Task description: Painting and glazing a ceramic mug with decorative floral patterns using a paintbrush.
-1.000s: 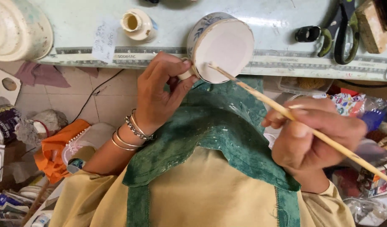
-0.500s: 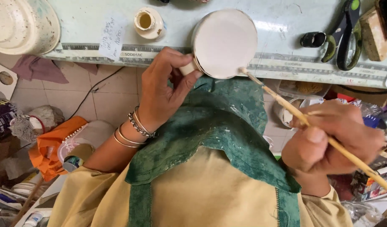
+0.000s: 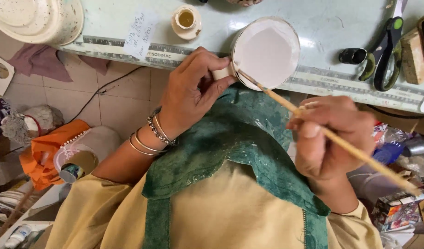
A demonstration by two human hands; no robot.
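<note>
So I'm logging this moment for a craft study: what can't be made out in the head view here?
- Brush tip: where it meets the mug rim, bristles too small to tell.
- Mug handle: covered by the left hand.
- Brush's far end: blurred, lost in the clutter at the lower right.
- Scissors: blade tips cut off by the top edge.
- Small pot: contents too small to tell.

Pale green worktable [image 3: 106, 18] above a beige tiled floor [image 3: 115, 97].

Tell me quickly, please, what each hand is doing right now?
Left hand: closed on the handle of the white mug.
Right hand: closed on a thin wooden brush, tip at the mug's rim.
</note>
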